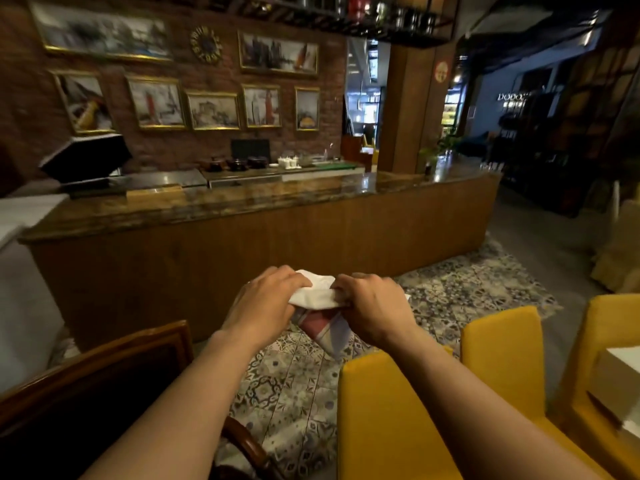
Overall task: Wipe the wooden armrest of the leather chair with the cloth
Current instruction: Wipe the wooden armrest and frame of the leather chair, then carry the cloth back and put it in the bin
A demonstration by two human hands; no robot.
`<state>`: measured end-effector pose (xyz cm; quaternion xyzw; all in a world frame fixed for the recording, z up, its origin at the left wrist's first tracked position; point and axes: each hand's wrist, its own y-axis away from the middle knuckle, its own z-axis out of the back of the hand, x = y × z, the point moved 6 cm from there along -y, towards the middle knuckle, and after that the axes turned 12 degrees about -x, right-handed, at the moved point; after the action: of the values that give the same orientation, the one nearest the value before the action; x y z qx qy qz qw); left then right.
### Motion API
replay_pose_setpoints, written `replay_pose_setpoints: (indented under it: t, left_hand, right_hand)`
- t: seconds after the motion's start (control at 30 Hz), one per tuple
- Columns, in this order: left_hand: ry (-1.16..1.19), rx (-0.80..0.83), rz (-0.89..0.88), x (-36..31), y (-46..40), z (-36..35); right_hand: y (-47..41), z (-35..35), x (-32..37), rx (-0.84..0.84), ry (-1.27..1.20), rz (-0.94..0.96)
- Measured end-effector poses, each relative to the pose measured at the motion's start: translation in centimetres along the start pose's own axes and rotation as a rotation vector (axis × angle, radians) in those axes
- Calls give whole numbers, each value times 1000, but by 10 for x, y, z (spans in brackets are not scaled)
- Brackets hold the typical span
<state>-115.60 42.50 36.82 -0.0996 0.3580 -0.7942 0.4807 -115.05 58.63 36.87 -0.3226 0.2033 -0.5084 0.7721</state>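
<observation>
Both hands hold a cloth [317,294] in mid-air at the centre of the head view; it is white on top, with a red-and-white striped part hanging below. My left hand [266,299] grips its left side and my right hand [372,308] grips its right side. At the lower left stands the leather chair [93,386], dark, with a curved wooden frame. Its wooden armrest [247,445] curves out beneath my left forearm and is partly hidden by it. The cloth is well above the chair and apart from it.
Two yellow upholstered chairs [398,420] [502,344] stand at the lower right beside a white table [623,372]. A long wooden counter [277,244] with a glossy top runs across the room ahead. Patterned tiled floor [301,386] lies between the chairs.
</observation>
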Motion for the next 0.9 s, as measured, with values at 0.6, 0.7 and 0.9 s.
replay_pose_setpoints:
  t: [0.6, 0.7, 0.9]
  left_hand:
    - [-302, -132, 263, 89, 160, 211]
    - [-422, -173, 368, 116, 234, 291]
    - [-664, -237, 592, 130, 401, 452]
  right_hand:
    - [-23, 29, 254, -43, -225, 344]
    - [-14, 39, 361, 1, -347, 441]
    - [34, 90, 575, -22, -567, 667]
